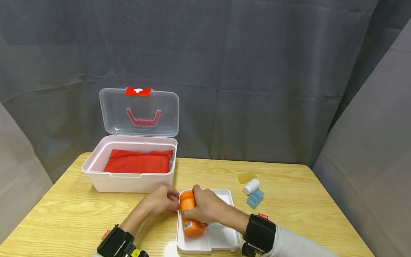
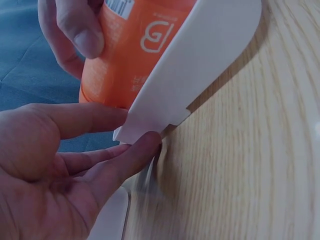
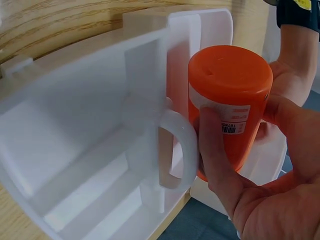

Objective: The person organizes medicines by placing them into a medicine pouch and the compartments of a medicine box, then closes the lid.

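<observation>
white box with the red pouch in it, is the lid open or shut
Open: in the head view, the clear lid stands raised behind the white box, leaving the red pouch visible inside.

Even, bright light fills the head view, where a white glare spot (image 1: 171,249) marks the table (image 1: 308,207) (just beside the tray (image 1: 223,237)), while the left wrist view is dimmer and bluish, a soft shadow edging the tray, and the right wrist view blurs fine print.

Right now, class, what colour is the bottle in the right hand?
The bottle is orange, clearest in the head view.
</observation>
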`<action>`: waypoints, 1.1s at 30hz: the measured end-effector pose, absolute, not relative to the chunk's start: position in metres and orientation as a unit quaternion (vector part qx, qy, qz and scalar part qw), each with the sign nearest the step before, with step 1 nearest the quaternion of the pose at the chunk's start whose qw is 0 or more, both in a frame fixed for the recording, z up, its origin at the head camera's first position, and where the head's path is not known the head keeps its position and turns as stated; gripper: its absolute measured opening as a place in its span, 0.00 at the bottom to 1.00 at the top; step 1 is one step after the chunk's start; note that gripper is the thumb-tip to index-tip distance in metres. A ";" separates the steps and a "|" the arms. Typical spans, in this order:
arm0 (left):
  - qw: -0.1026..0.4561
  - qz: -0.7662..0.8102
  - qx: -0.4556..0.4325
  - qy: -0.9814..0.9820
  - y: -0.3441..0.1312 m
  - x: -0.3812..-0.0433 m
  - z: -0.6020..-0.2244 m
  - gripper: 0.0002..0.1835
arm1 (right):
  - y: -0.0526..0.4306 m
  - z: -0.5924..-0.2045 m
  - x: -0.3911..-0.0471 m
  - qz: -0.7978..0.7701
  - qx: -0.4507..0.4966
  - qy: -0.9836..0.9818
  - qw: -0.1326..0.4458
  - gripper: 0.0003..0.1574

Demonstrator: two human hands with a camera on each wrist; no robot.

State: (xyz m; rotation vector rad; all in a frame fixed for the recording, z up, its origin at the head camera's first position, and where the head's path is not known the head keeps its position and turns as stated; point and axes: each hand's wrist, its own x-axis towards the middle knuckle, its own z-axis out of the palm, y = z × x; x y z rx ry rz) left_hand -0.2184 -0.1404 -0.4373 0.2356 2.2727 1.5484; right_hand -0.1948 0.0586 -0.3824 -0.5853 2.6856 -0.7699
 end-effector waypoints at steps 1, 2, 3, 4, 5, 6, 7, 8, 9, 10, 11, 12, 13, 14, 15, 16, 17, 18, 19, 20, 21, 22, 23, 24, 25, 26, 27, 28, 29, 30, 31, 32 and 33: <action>0.189 0.551 0.082 0.808 -0.140 -0.218 -0.437 0.17 | 0.059 -0.383 -0.195 -0.268 -0.202 0.931 0.144 0.32; 0.189 0.552 0.082 0.808 -0.140 -0.218 -0.437 0.17 | 0.059 -0.383 -0.195 -0.271 -0.201 0.930 0.145 0.33; 0.189 0.554 0.082 0.807 -0.140 -0.218 -0.437 0.17 | 0.059 -0.384 -0.195 -0.273 -0.200 0.929 0.147 0.33; 0.189 0.553 0.082 0.808 -0.140 -0.218 -0.437 0.17 | 0.059 -0.384 -0.195 -0.274 -0.200 0.929 0.148 0.34; 0.188 0.553 0.083 0.807 -0.140 -0.218 -0.437 0.17 | 0.059 -0.384 -0.195 -0.276 -0.200 0.928 0.149 0.34; 0.188 0.553 0.085 0.807 -0.139 -0.218 -0.437 0.17 | 0.060 -0.385 -0.195 -0.278 -0.201 0.927 0.150 0.34; 0.189 0.554 0.085 0.806 -0.140 -0.218 -0.438 0.16 | 0.060 -0.385 -0.195 -0.279 -0.201 0.927 0.150 0.35; 0.190 0.556 0.087 0.804 -0.140 -0.218 -0.438 0.16 | 0.060 -0.386 -0.195 -0.281 -0.202 0.926 0.150 0.35; 0.191 0.558 0.088 0.803 -0.140 -0.218 -0.438 0.16 | 0.060 -0.386 -0.195 -0.282 -0.203 0.926 0.151 0.35; 0.191 0.558 0.088 0.803 -0.140 -0.218 -0.438 0.16 | 0.060 -0.386 -0.195 -0.283 -0.203 0.925 0.152 0.35; 0.192 0.559 0.089 0.801 -0.140 -0.218 -0.438 0.16 | 0.059 -0.386 -0.195 -0.283 -0.203 0.925 0.152 0.35; 0.193 0.561 0.089 0.800 -0.140 -0.218 -0.438 0.16 | 0.059 -0.386 -0.195 -0.284 -0.202 0.925 0.153 0.34; 0.194 0.562 0.089 0.799 -0.140 -0.218 -0.438 0.16 | 0.059 -0.386 -0.195 -0.284 -0.202 0.925 0.154 0.34; 0.194 0.563 0.089 0.799 -0.140 -0.219 -0.438 0.16 | 0.058 -0.386 -0.196 -0.284 -0.200 0.925 0.156 0.34; 0.195 0.562 0.088 0.799 -0.140 -0.219 -0.438 0.17 | 0.058 -0.386 -0.196 -0.284 -0.198 0.924 0.160 0.34; 0.195 0.561 0.088 0.800 -0.140 -0.219 -0.438 0.17 | 0.058 -0.386 -0.197 -0.284 -0.197 0.924 0.163 0.34; 0.196 0.560 0.087 0.800 -0.140 -0.219 -0.437 0.16 | 0.058 -0.387 -0.197 -0.285 -0.195 0.924 0.166 0.33; 0.197 0.560 0.086 0.800 -0.140 -0.219 -0.437 0.16 | 0.058 -0.387 -0.197 -0.286 -0.195 0.923 0.167 0.33; 0.198 0.560 0.086 0.800 -0.140 -0.218 -0.436 0.16 | 0.058 -0.387 -0.198 -0.287 -0.195 0.923 0.169 0.32; 0.199 0.560 0.085 0.800 -0.140 -0.218 -0.436 0.16 | 0.058 -0.387 -0.198 -0.288 -0.195 0.922 0.170 0.32; 0.200 0.560 0.084 0.799 -0.140 -0.218 -0.436 0.16 | 0.058 -0.387 -0.198 -0.290 -0.195 0.921 0.172 0.32; 0.201 0.562 0.084 0.798 -0.141 -0.218 -0.436 0.16 | 0.058 -0.387 -0.198 -0.291 -0.195 0.921 0.171 0.32; 0.203 0.563 0.083 0.797 -0.141 -0.218 -0.436 0.16 | 0.058 -0.387 -0.198 -0.293 -0.194 0.920 0.172 0.32; 0.203 0.564 0.083 0.796 -0.141 -0.218 -0.436 0.16 | 0.058 -0.387 -0.198 -0.295 -0.194 0.920 0.173 0.32; 0.203 0.564 0.083 0.796 -0.141 -0.218 -0.436 0.16 | 0.058 -0.387 -0.198 -0.298 -0.192 0.918 0.176 0.32; 0.203 0.564 0.083 0.796 -0.141 -0.218 -0.437 0.16 | 0.058 -0.387 -0.198 -0.302 -0.191 0.917 0.177 0.32; 0.201 0.565 0.085 0.796 -0.141 -0.218 -0.437 0.16 | 0.058 -0.387 -0.198 -0.305 -0.191 0.915 0.180 0.32; 0.201 0.565 0.086 0.796 -0.141 -0.219 -0.437 0.17 | 0.059 -0.387 -0.198 -0.308 -0.190 0.914 0.183 0.32; 0.200 0.564 0.086 0.797 -0.141 -0.219 -0.437 0.17 | 0.059 -0.386 -0.198 -0.311 -0.189 0.913 0.185 0.32; 0.199 0.563 0.087 0.797 -0.141 -0.219 -0.437 0.17 | 0.059 -0.386 -0.198 -0.312 -0.189 0.912 0.187 0.33; 0.200 0.564 0.086 0.797 -0.141 -0.219 -0.437 0.17 | 0.059 -0.386 -0.198 -0.313 -0.189 0.911 0.189 0.33; 0.200 0.565 0.084 0.796 -0.141 -0.219 -0.437 0.17 | 0.059 -0.386 -0.199 -0.313 -0.190 0.911 0.189 0.33; 0.200 0.566 0.083 0.795 -0.141 -0.219 -0.437 0.17 | 0.060 -0.386 -0.199 -0.313 -0.190 0.911 0.190 0.33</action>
